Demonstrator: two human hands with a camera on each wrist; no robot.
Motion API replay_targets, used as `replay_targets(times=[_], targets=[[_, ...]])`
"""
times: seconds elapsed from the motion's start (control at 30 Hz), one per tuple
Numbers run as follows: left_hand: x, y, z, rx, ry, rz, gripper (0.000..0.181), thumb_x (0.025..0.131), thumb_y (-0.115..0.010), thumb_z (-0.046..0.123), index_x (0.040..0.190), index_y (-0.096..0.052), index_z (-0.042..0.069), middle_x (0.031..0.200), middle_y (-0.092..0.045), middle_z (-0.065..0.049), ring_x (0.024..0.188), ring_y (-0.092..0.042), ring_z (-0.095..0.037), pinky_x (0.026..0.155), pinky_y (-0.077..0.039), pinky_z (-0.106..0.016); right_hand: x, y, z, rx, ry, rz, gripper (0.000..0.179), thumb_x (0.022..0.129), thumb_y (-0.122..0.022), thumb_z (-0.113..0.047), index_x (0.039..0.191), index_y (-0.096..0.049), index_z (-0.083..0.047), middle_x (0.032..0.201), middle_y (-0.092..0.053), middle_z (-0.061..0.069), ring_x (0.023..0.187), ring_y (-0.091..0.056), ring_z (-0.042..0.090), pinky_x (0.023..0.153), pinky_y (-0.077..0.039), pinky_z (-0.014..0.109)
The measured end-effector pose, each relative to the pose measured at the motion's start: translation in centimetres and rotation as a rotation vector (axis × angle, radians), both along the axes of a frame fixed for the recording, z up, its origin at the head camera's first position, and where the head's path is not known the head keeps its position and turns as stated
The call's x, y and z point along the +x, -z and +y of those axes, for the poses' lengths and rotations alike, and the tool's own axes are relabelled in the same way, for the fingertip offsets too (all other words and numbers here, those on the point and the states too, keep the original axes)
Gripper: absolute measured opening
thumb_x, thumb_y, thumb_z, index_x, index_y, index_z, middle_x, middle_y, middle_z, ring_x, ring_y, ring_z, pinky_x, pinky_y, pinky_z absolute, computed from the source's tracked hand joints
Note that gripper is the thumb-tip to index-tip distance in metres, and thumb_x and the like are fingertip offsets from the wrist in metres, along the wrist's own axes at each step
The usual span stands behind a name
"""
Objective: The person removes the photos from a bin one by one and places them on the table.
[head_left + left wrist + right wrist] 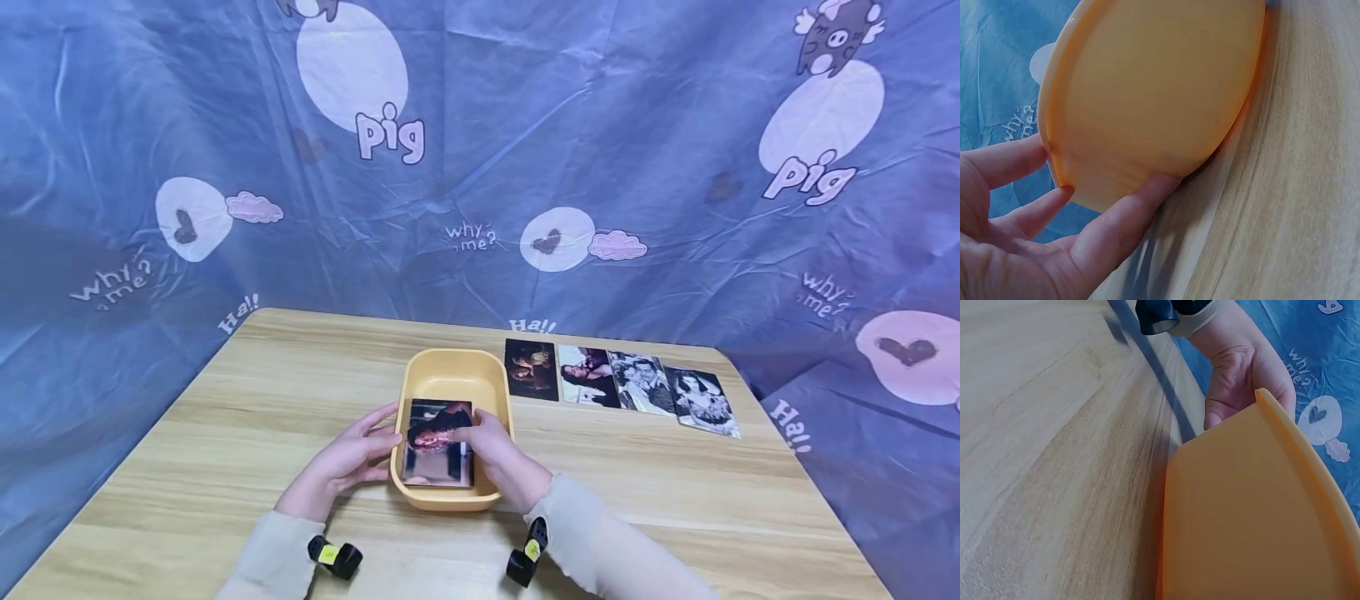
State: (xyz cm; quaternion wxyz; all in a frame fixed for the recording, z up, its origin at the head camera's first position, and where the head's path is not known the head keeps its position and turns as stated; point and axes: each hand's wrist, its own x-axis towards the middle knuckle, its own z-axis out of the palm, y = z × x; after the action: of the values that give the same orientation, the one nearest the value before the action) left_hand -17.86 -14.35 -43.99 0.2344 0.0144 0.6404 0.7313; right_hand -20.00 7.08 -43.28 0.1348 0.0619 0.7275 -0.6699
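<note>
1. The left hand (352, 454) is partly open, fingers spread, holding the bin (448, 375) by its left side at the rim.
2. The right hand (497, 446) reaches into the bin, its thumb on the face of a photo (438, 468), pinching the right edge; its other fingers are mostly hidden.
3. That photo lies within the bin's near part, picture side up.
4. The bin rests on the table (262, 400).
5. Right of it, four photos (588, 377) form a row before the curtain (465, 175).
</note>
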Motion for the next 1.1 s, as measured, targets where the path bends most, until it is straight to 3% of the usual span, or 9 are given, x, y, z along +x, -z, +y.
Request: replay_targets(times=[0.17,0.33,0.43,0.63,0.87,1.1], targets=[[0.09,0.05,-0.06,0.003,-0.003,-0.001,0.075,0.094,-0.056,0.010,0.155,-0.013,0.008,0.154,-0.019,-0.033,0.124,-0.054,-0.034,0.092,-0.055,-0.052,-0.08,0.16,-0.01,0.003,0.010,-0.013,0.064,0.077,-0.057,0.006,0.135,-0.034,0.022,0.133,-0.047,0.036,0.121,-0.050,0.039,0.113,-0.037,0.048],[0.15,0.08,-0.07,0.007,-0.002,-0.001,0.075,0.094,-0.056,0.011,0.155,-0.013,0.009,0.154,-0.019,-0.033,0.127,-0.052,-0.036,0.093,-0.054,-0.053,0.04,0.17,0.03,-0.023,0.014,-0.002,0.053,0.076,-0.053,0.007,0.127,-0.044,0.021,0.118,-0.058,0.030,0.095,-0.056,0.022,0.098,-0.048,0.040],[0.17,0.07,-0.04,0.007,-0.001,-0.001,0.075,0.094,-0.056,0.011,0.155,-0.012,0.009,0.154,-0.019,-0.032,0.129,-0.049,-0.039,0.093,-0.054,-0.053,0.10,0.18,0.08,-0.033,0.012,0.006,0.051,0.076,-0.052,0.008,0.125,-0.046,0.021,0.113,-0.061,0.028,0.089,-0.056,0.017,0.091,-0.050,0.034],[0.19,0.04,0.04,0.001,-0.007,0.000,0.075,0.094,-0.056,0.010,0.155,-0.013,0.009,0.153,-0.020,-0.033,0.130,-0.047,-0.041,0.092,-0.054,-0.053,0.13,0.14,0.15,-0.019,0.011,0.009,0.054,0.075,-0.051,0.009,0.128,-0.047,0.019,0.116,-0.061,0.029,0.090,-0.056,0.017,0.087,-0.049,0.030],[0.20,0.08,0.08,-0.003,-0.010,-0.003,0.075,0.094,-0.056,0.010,0.155,-0.013,0.009,0.153,-0.020,-0.033,0.132,-0.044,-0.043,0.093,-0.054,-0.054,0.17,0.07,0.20,0.002,-0.004,0.010,0.059,0.076,-0.052,0.005,0.133,-0.044,0.017,0.122,-0.059,0.030,0.100,-0.055,0.022,0.098,-0.046,0.038],[0.19,0.05,0.10,0.000,-0.009,-0.005,0.075,0.094,-0.056,0.011,0.155,-0.012,0.009,0.154,-0.020,-0.033,0.130,-0.047,-0.041,0.093,-0.054,-0.052,0.19,0.16,0.14,0.012,0.014,0.044,0.062,0.073,-0.052,0.006,0.134,-0.043,0.014,0.125,-0.056,0.029,0.100,-0.054,0.023,0.092,-0.046,0.034]])
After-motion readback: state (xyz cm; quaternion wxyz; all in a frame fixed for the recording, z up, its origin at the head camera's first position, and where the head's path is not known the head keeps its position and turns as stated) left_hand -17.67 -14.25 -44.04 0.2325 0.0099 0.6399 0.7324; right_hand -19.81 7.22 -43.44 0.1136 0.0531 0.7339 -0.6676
